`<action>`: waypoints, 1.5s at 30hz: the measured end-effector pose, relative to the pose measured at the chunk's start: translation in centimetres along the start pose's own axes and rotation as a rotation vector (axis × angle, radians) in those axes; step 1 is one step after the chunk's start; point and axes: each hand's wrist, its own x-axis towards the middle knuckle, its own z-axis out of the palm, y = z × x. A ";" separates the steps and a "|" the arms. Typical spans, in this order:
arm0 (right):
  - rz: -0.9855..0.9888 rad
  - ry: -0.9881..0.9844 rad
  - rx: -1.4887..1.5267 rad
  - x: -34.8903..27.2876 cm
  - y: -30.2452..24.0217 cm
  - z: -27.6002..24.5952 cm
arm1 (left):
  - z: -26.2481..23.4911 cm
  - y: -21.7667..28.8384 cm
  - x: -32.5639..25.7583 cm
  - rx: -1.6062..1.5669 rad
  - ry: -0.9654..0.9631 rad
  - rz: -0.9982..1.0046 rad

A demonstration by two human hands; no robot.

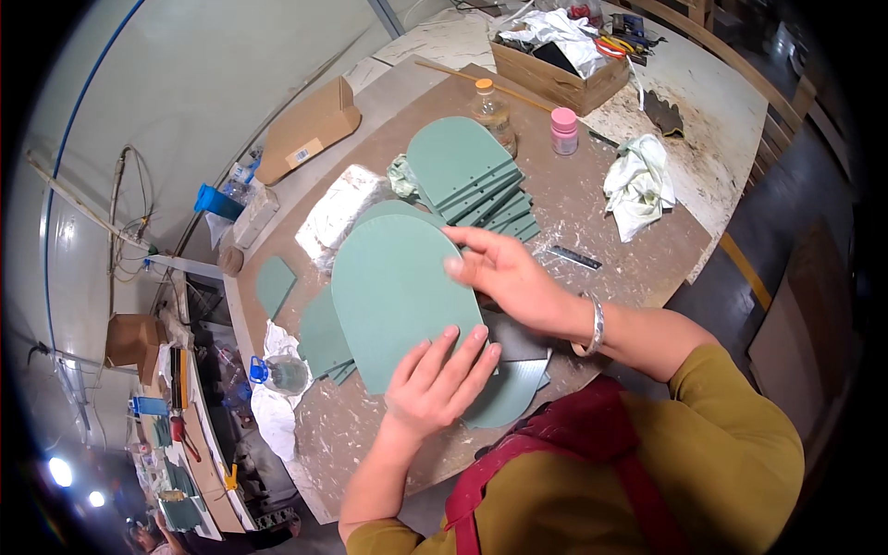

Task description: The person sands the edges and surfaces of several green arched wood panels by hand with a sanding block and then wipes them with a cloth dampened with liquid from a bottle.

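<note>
Pinching the upper right edge of an arched green panel (398, 287) between thumb and fingers, the person's right hand (513, 282) holds it over the brown tabletop (638, 268). The left hand (435, 388) rests slightly spread fingers on the panel's lower face; its thumb is hidden, so whether it grips cannot be told. Beyond lies a fanned stack of green panels (458, 157), beside an orange-capped bottle (494, 116).
</note>
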 end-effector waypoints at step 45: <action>-0.033 0.101 -1.208 -8.8 2.5 -12.2 | 6.5 2.2 -7.3 -0.356 -0.284 -0.824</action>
